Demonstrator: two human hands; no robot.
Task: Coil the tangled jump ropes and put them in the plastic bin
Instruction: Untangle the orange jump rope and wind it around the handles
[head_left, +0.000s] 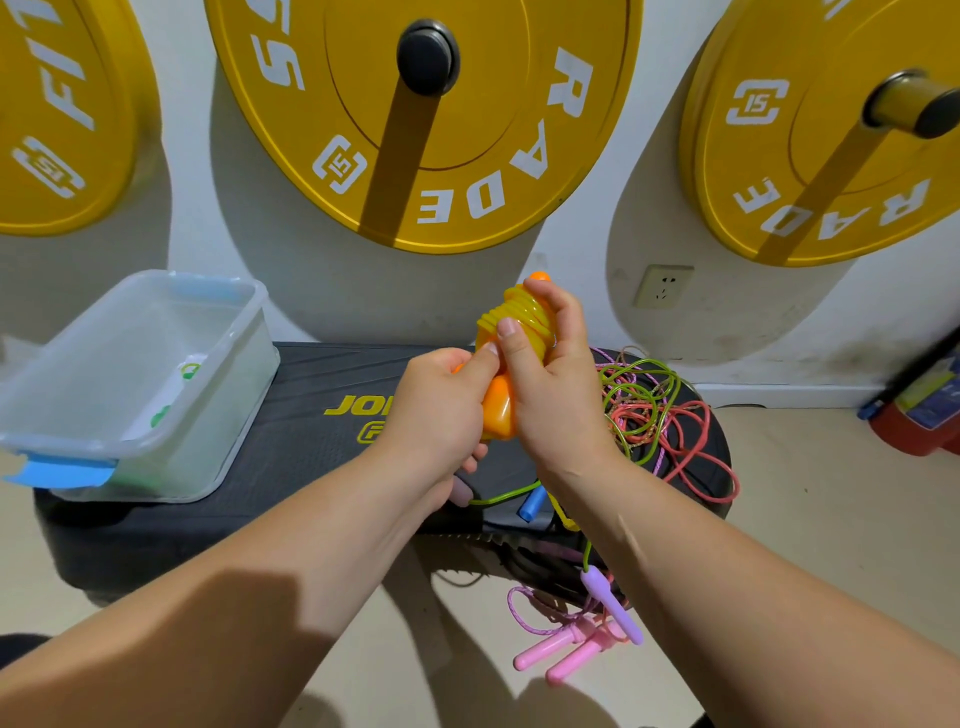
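Above the black ribbed step platform (322, 374), both hands hold one jump rope up in front of the wall. Its translucent yellow plastic cord (519, 317) is wound in tight turns around its pair of orange plastic handles (498, 410). The right hand (550, 384) wraps round the wound part, thumb lying across the front of the turns and fingers behind; an orange handle tip pokes out above it. The left hand (441, 410) curls round the lower ends of the handles, its forefinger reaching up to the bottom turn of the cord beside the right thumb.

On the left end of the platform stands the clear rectangular plastic bin (244, 405) with blue latches, lid off. On the right end, behind the right wrist, lies a loose tangle of green, salmon-red and purple cords (654, 410). A blue handle (531, 505) lies at the platform's near edge below the hands. A lilac handle (613, 605) hangs down over that edge, and two pink handles (561, 649) lie on the floor just below it. Large yellow weight plates (426, 119) hang on pegs on the white wall, with a wall socket (662, 286) beneath them.
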